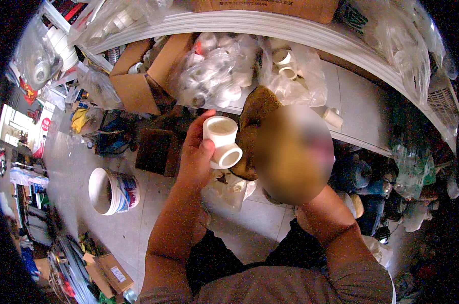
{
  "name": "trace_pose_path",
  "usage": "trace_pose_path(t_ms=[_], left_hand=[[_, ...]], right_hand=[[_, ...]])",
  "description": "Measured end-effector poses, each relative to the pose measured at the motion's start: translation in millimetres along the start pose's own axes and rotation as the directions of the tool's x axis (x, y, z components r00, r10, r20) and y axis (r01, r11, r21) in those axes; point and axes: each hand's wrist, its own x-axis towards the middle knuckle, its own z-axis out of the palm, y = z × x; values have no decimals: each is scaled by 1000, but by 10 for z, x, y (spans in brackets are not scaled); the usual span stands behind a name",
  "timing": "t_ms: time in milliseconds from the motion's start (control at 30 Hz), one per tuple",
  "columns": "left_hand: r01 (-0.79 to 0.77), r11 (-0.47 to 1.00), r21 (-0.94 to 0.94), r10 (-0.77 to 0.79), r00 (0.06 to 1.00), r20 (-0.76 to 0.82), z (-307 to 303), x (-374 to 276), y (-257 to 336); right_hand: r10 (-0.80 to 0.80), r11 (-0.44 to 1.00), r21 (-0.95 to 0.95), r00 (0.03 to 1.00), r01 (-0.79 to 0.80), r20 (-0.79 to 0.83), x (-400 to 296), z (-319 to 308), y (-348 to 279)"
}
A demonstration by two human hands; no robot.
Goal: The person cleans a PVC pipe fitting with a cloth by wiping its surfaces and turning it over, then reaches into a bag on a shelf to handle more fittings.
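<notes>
My left hand (pixel 197 152) grips a white plastic pipe tee fitting (pixel 221 139) from its left side, thumb across the front. One round mouth of the fitting faces up and another faces toward the lower right. Just right of it hangs a brown cloth (pixel 251 127). A round blurred patch covers my right hand and part of the cloth, so its fingers and grasp are hidden; only the right forearm (pixel 330 214) shows below. Beneath the cloth, a clear plastic bag (pixel 229 192) rests on the tiled floor in front of my legs.
On the low shelf ahead are a bag of white fittings (pixel 214 72), another bag with pipe fittings (pixel 296 76) and a loose fitting (pixel 333 117). An open cardboard box (pixel 134 89) stands at left. A white bucket (pixel 102 192) lies tilted on the floor.
</notes>
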Motion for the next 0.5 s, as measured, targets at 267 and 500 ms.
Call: trace_pose_path(t_ms=[267,500], left_hand=[[-193,979,62,181,969,165,-206,-65,-55],[-239,963,127,208,954,216,-264,-55,-12]], right_hand=[[120,970,209,992,-127,44,72,-246,84],[210,90,822,817,-563,537,581,-640,-4]])
